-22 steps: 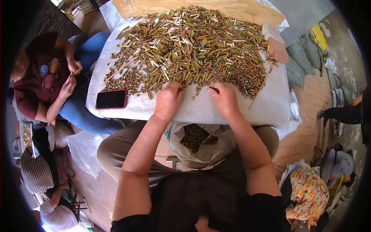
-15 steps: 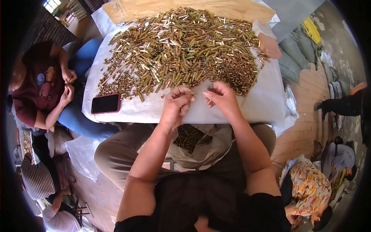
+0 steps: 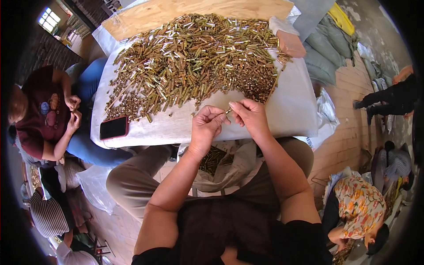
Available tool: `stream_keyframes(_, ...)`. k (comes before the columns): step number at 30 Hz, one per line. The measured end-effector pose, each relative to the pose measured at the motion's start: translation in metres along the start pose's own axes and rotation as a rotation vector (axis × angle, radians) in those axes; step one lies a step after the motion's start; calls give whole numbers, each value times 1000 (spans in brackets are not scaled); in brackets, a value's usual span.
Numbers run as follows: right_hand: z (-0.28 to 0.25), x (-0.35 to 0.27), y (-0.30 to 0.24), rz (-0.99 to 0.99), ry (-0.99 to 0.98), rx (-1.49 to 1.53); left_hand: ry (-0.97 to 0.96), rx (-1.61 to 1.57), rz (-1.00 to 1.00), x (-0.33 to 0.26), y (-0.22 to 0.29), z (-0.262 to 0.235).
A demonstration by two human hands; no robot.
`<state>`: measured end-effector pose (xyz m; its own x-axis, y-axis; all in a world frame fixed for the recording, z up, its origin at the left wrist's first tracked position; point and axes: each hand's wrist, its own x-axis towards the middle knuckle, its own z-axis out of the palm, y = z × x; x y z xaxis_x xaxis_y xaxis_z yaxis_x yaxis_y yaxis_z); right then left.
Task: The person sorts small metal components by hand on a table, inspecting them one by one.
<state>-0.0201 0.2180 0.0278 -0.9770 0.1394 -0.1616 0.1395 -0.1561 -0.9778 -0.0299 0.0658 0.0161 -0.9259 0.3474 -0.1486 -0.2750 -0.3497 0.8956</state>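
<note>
My left hand [image 3: 206, 126] and my right hand [image 3: 251, 116] meet above the near part of the white-covered table [image 3: 291, 119]. Between their fingertips is a small brass-coloured metal piece [image 3: 228, 111], pinched from both sides; its exact kind is too small to make out. Just beyond lies a wide heap of short, slim brass-coloured metal rods [image 3: 194, 57]. Small nut-like pieces [image 3: 254, 81] gather at the heap's right near edge, and more nut-like pieces [image 3: 126, 102] at its left. A sack [image 3: 216, 161] below the table edge holds similar slim pieces.
A dark-screened phone [image 3: 114, 128] lies at the table's near left corner. A wooden board [image 3: 194, 15] borders the far side. At the left sits a co-worker [image 3: 48, 110], hands together; another person in a floral top [image 3: 360, 203] bends at lower right. Full sacks [image 3: 324, 51] stand at right.
My right hand has come to my left, and both now pinch the small metal piece that the left held alone. The view has shifted slightly, and a person at far right shows more.
</note>
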Motion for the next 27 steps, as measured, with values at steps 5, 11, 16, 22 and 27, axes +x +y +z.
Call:
stream_keyframes(5,-1,1,2,-42,13,-81,-9,7,1,-2,0,2)
stream_keyframes(11,2,2,4,-262,64,-503,5,4,-1,-2,-1,-3)
stream_keyframes(16,15,-2,9,-530,112,-766,63,-24,-15,-3,-3,-4)
stream_keyframes(22,27,-2,18,-568,68,-912,150,9,-20,-5,-8,-22)
stream_keyframes(27,14,37,33,-550,160,-1242,-95,1129,315,11,15,-38)
